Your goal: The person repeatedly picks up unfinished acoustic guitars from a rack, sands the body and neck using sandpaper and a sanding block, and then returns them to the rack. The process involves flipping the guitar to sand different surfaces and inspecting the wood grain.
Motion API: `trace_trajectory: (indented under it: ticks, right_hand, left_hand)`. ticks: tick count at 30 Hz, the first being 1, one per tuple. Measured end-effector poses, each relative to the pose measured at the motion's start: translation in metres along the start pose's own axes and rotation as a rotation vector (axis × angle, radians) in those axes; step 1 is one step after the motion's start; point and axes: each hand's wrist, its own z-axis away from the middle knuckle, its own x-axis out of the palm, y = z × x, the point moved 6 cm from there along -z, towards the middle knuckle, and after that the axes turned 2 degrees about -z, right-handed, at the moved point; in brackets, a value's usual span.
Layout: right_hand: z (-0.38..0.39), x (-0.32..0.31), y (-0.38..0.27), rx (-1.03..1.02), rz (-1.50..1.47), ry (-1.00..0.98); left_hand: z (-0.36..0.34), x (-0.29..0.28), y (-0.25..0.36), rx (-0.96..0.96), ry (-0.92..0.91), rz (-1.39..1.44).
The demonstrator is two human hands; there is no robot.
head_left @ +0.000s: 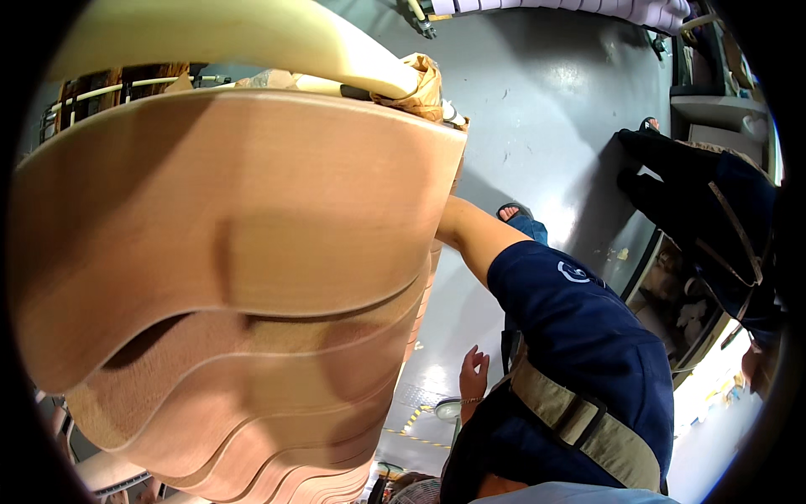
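Several smooth, wave-edged curved plywood panels (pixel 227 277), nested in a stack whose long axis runs from ten toward five o'clock, fill the frame's left, while a co-worker's arm (pixel 474 239) in a navy sleeve reaches its three o'clock edge; the wearer's own hands are out of view.

One tall stack of curved wooden panels (pixel 227 277) fills the left, at least seven layers showing. One pale curved rail (pixel 235 38) lies far. One hand (pixel 473 370) shows near.
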Motion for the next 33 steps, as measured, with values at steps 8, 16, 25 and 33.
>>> trace_trajectory:
  ticks: [8,16,25,33]
  right_hand:
    - [-0.021,0.018,-0.006,-0.040,-0.043,-0.003]
    - [0.124,-0.009,0.075,0.319,-0.120,-0.267]
    - [0.377,-0.256,0.198,0.756,0.427,-0.100]
    - [0.488,-0.289,0.169,1.081,0.378,0.126]
  left_hand:
    - [-0.064,-0.014,0.046,0.133,-0.125,-0.209]
    - [-0.210,-0.104,0.217,0.107,0.233,0.847]
    - [-0.297,-0.113,0.236,0.070,0.258,1.093]
    - [-0.251,-0.044,0.205,0.740,0.397,0.531]
